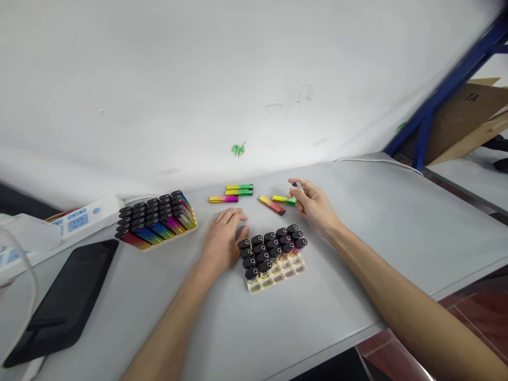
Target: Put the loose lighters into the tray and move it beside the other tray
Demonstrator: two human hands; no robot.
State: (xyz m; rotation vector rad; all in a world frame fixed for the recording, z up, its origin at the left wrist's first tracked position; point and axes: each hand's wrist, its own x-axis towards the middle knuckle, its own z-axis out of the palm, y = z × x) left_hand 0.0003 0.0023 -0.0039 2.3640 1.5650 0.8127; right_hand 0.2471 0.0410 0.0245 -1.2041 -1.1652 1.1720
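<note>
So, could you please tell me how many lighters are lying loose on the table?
5: two yellow-green lighters side by side near the wall, a purple-yellow lighter beside them, and a red-yellow lighter and a green-yellow lighter by the right hand, which may hide more.

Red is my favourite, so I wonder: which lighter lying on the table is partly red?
The yellow-to-red lighter, just left of the green-and-yellow one beside the right hand; others lying there mix yellow with green or magenta.
</note>
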